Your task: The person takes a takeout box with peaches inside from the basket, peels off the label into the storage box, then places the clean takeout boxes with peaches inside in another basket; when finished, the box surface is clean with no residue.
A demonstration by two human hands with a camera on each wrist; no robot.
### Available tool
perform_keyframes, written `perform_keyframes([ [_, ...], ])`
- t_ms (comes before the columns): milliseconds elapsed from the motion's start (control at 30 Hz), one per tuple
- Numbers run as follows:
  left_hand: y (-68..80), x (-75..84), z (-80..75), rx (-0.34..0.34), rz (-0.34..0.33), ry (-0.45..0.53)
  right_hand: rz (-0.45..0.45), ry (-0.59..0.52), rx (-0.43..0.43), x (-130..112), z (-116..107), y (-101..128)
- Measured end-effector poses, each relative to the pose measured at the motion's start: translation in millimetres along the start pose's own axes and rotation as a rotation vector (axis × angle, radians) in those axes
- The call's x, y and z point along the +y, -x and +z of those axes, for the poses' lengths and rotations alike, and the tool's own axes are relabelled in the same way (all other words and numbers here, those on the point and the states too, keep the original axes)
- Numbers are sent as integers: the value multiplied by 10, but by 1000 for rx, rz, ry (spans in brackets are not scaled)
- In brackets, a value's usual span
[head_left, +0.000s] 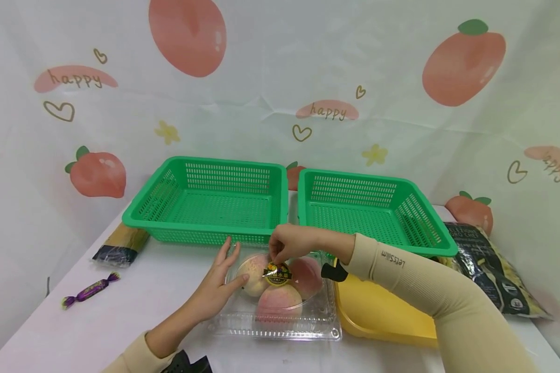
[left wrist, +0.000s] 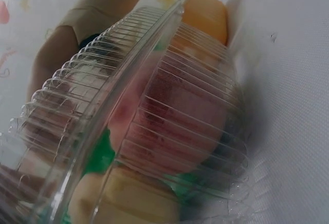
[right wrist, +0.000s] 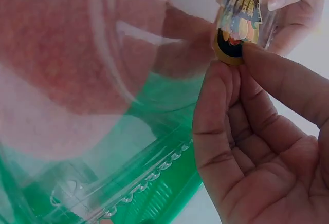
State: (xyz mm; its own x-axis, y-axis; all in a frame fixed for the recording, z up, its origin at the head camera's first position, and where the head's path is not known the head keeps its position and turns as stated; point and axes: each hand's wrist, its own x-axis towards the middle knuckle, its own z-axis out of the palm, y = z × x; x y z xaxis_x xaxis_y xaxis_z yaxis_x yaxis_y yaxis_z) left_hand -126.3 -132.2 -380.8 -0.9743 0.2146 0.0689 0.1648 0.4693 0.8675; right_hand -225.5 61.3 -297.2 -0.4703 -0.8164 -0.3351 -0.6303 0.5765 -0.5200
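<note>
left hand (head_left: 217, 290): flat, fingers straight | right hand (head_left: 287, 245): fingertips pinching

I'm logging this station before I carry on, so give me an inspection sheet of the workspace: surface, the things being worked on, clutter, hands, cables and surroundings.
Surface: white table, flat.
Job's things: clear plastic clamshell box holding three pink peaches; a round gold-and-black sticker sits on its lid.
Clutter: two empty green plastic baskets; yellow tray; purple wrapped candy; spaghetti packet; dark pasta bag.
Hands: left hand rests flat against the box's side; right hand pinches the sticker's edge.
Cables: nothing seen.
Surroundings: white backdrop cloth printed with peaches.
</note>
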Motion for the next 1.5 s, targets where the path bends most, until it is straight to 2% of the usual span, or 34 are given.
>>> perform_keyframes([
  [200, 3, 6, -4, 6, 12, -7, 32, -40, -30, 12, -9, 9],
  [500, 0, 17, 4, 13, 10, -8, 32, -179, -85, 64, -18, 45],
  [667, 7, 20, 5, 17, 22, -3, 45, -227, -70, 78, -13, 84],
  [833, 3, 15, 8, 14, 23, -5, 63, -219, -58, 100, -11, 105],
  [1067, -5, -2, 7, 14, 24, -5, 19, -212, -29, 154, -12, 159],
  [1500, -26, -38, 4, -3, 45, 18, 10, -285, 42, 234, 16, 333],
])
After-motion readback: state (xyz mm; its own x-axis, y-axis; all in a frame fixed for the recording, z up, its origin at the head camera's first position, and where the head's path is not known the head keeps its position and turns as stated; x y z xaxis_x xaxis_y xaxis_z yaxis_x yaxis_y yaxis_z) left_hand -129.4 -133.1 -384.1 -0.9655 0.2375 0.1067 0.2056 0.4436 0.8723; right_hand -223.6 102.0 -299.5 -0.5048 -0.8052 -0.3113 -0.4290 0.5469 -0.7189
